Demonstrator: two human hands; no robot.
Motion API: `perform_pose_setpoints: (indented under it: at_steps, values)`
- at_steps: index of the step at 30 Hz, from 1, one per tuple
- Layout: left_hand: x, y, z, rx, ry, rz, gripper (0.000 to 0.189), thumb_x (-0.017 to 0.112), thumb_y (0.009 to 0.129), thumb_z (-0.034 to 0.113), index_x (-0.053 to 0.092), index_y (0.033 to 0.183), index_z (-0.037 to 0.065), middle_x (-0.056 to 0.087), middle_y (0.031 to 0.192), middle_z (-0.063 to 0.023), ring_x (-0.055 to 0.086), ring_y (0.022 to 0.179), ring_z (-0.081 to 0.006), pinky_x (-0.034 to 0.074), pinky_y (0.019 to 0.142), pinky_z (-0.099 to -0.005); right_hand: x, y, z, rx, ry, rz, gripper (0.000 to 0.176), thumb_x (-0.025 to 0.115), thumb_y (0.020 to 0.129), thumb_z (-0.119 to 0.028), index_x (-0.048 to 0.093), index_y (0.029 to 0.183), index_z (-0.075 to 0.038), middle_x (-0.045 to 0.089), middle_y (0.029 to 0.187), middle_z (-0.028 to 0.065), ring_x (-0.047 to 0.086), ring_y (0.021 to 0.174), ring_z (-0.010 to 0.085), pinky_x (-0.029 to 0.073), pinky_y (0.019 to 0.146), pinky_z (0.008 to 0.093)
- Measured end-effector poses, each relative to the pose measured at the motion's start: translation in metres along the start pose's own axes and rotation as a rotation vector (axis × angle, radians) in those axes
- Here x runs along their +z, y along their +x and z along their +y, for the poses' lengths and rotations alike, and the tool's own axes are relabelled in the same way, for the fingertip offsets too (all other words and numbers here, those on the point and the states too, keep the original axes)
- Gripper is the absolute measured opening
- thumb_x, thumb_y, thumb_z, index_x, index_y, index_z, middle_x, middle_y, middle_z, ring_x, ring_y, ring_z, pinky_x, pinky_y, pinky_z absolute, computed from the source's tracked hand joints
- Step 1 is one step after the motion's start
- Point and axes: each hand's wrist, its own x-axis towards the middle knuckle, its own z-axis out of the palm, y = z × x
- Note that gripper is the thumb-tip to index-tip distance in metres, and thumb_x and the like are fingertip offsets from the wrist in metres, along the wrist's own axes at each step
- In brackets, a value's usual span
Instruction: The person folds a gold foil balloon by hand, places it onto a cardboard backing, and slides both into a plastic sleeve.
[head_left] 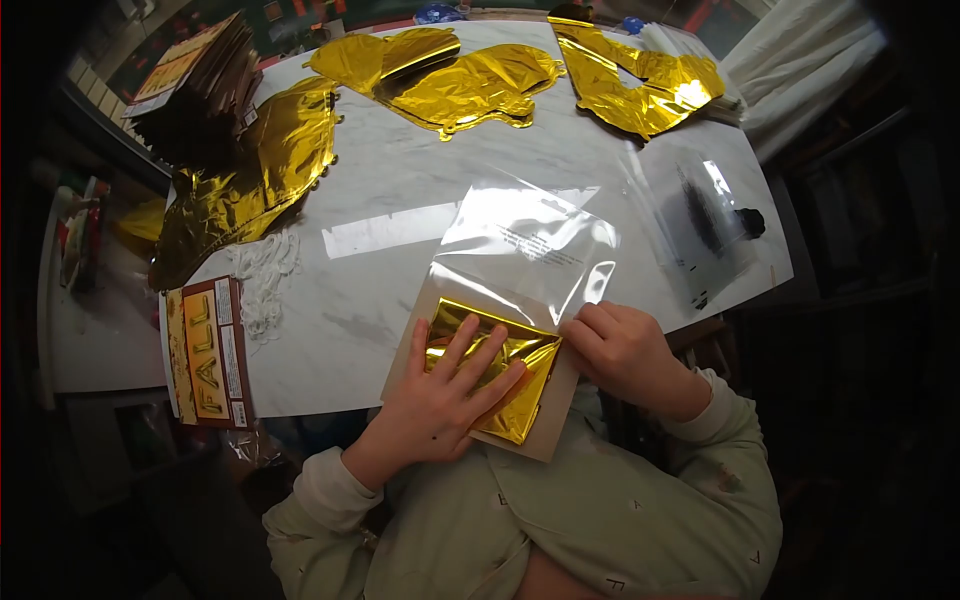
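Observation:
A folded gold foil balloon lies on a beige card sheet at the table's front edge. My left hand rests flat across the foil, fingers spread. My right hand is closed in a pinch at the foil's upper right corner. Beyond the foil stretches a clear plastic bag with small printed text, glossy with reflections. Its right edge passes by my right fingertips.
Flat gold foil balloons lie along the table's far side, with another at left. A stack of packages stands far left. White string and a "FALL" package lie nearer. Clear bags are at right.

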Motion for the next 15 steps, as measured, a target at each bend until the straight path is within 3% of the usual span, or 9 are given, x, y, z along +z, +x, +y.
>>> perform_pose_setpoints:
  at_steps: [4, 6, 12, 15]
  values:
    - [-0.002, 0.000, 0.001, -0.006, -0.013, -0.027, 0.081, 0.069, 0.086, 0.032, 0.044, 0.163, 0.023, 0.034, 0.171, -0.0195, 0.030, 0.158, -0.0461, 0.016, 0.118, -0.0807, 0.012, 0.013, -0.006, 0.086, 0.055, 0.092, 0.033, 0.081, 0.076, -0.006, 0.070, 0.107, -0.005, 0.062, 0.087, 0.0063, 0.066, 0.074, 0.0240, 0.053, 0.061, 0.0358]
    - [-0.002, 0.000, 0.001, 0.000, -0.018, -0.016, 0.081, 0.069, 0.086, 0.032, 0.045, 0.162, 0.023, 0.033, 0.171, -0.0194, 0.030, 0.158, -0.0458, 0.016, 0.118, -0.0811, 0.030, 0.013, 0.003, -0.022, 0.087, 0.132, 0.037, 0.081, 0.077, -0.007, 0.073, 0.112, -0.004, 0.064, 0.087, 0.0064, 0.067, 0.072, 0.0236, 0.053, 0.061, 0.0352]
    - [-0.001, -0.007, 0.004, 0.034, 0.022, -0.035, 0.075, 0.064, 0.087, 0.034, 0.049, 0.160, 0.023, 0.035, 0.170, -0.0192, 0.031, 0.157, -0.0458, 0.013, 0.118, -0.0822, 0.048, 0.000, 0.009, -0.207, 0.222, 0.271, 0.032, 0.080, 0.076, -0.004, 0.077, 0.108, -0.004, 0.066, 0.084, 0.0073, 0.065, 0.067, 0.0229, 0.051, 0.056, 0.0349]
    - [0.002, -0.011, 0.006, 0.044, 0.018, -0.049, 0.075, 0.064, 0.087, 0.035, 0.049, 0.160, 0.024, 0.035, 0.170, -0.0197, 0.032, 0.157, -0.0441, 0.013, 0.117, -0.0828, 0.047, 0.001, 0.006, -0.106, 0.312, 0.291, 0.030, 0.077, 0.076, -0.006, 0.076, 0.106, -0.005, 0.066, 0.087, 0.0061, 0.067, 0.069, 0.0239, 0.054, 0.060, 0.0356]
